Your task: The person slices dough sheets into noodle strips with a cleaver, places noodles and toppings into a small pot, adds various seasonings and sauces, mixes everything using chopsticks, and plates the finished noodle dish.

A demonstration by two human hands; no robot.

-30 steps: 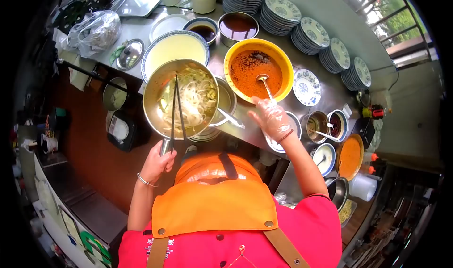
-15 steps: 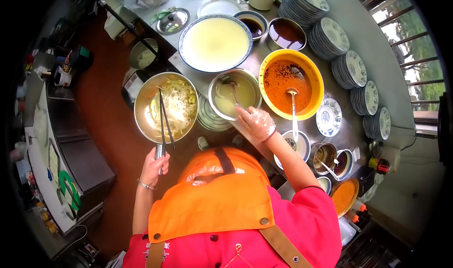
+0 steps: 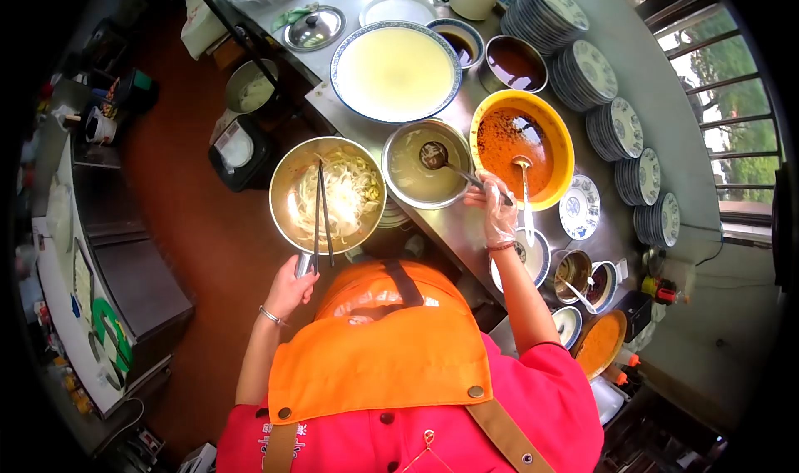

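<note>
My left hand (image 3: 291,290) is closed round the handle of a steel pan (image 3: 285,223) with pale noodles (image 3: 349,191) in it. Dark chopsticks (image 3: 323,215) rest in the pan and reach over its near rim. In a thin clear glove, my right hand (image 3: 499,215) grips the handle of a ladle (image 3: 434,155). The ladle's bowl is over a steel pot (image 3: 399,191) of cloudy liquid. Right of that pot stands a yellow bowl (image 3: 568,152) of red sauce with a white-handled spoon (image 3: 528,198) in it.
A wide dish of pale yellow liquid (image 3: 395,72) stands behind the pot. Stacked plates (image 3: 543,11) line the counter's back right. A patterned plate (image 3: 580,207) and sauce bowls (image 3: 600,344) are at the right. A lid (image 3: 315,29) lies at the back left.
My right hand has moved from the yellow bowl to the ladle of the steel pot and now holds its handle. The pan has shifted away from its place over the counter's edge.
</note>
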